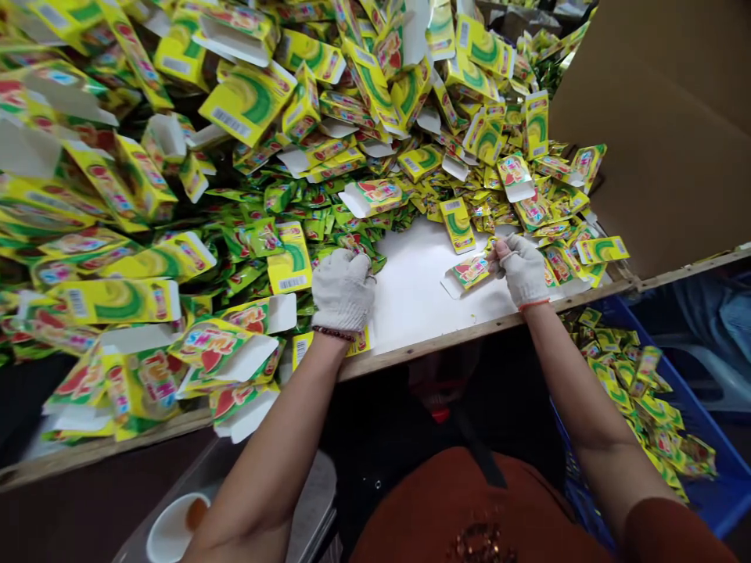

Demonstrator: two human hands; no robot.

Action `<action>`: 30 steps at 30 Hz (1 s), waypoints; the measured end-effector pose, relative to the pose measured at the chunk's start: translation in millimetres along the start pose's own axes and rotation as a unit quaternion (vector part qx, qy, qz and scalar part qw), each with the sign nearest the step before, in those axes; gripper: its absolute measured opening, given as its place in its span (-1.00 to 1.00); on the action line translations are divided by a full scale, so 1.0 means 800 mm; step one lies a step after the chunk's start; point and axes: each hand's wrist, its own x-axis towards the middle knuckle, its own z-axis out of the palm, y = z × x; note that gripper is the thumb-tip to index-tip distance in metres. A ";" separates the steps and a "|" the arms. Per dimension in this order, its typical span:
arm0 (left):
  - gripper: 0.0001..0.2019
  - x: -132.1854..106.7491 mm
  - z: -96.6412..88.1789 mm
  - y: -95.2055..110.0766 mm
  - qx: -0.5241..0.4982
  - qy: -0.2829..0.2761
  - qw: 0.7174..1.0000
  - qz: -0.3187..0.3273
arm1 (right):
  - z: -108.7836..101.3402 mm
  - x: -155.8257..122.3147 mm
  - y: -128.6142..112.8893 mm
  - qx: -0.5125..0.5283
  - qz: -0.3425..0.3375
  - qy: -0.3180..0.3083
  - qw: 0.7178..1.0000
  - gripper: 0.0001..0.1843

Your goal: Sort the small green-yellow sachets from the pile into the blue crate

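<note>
Our left hand (pixel 343 291) curled at packets (pixel 346 241), right hand (pixel 519 270) at box (pixel 471 270), grips unclear; forearm (pixel 299 414) brush could drop overhanging carton (pixel 235 403).

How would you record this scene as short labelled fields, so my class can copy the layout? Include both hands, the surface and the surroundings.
Left hand: pale glove, beside green packets
Right hand: pale glove, fingers at an open box; grip unclear
Surface: white, with a wooden edge
Behind: heaped yellow-green boxes, many with flaps open
Lower right: blue crate holding yellow packets
Lower left: white cup
</note>
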 end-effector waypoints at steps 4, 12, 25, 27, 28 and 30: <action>-0.90 0.000 -0.003 0.036 -0.177 0.047 0.983 -0.020 | -0.015 0.056 0.014 -0.277 -0.076 0.030 0.958 -0.76; -0.75 0.010 0.038 0.086 -0.547 -0.080 0.808 -0.205 | -0.009 0.074 0.028 -0.387 -0.028 0.008 0.922 -0.73; -0.76 -0.002 0.024 0.089 -0.647 -0.106 0.711 -0.256 | 0.064 -0.016 -0.045 -0.141 -0.063 -0.230 0.961 -0.79; -0.69 -0.004 0.023 0.089 -0.703 -0.111 0.642 -0.286 | 0.074 -0.016 -0.040 -0.143 -0.038 -0.202 0.968 -0.75; -0.66 -0.005 0.021 0.089 -0.723 -0.113 0.615 -0.294 | 0.076 -0.016 -0.038 -0.141 -0.033 -0.195 0.970 -0.73; -0.64 -0.006 0.019 0.090 -0.740 -0.118 0.591 -0.300 | 0.075 -0.014 -0.035 -0.140 -0.042 -0.195 0.970 -0.70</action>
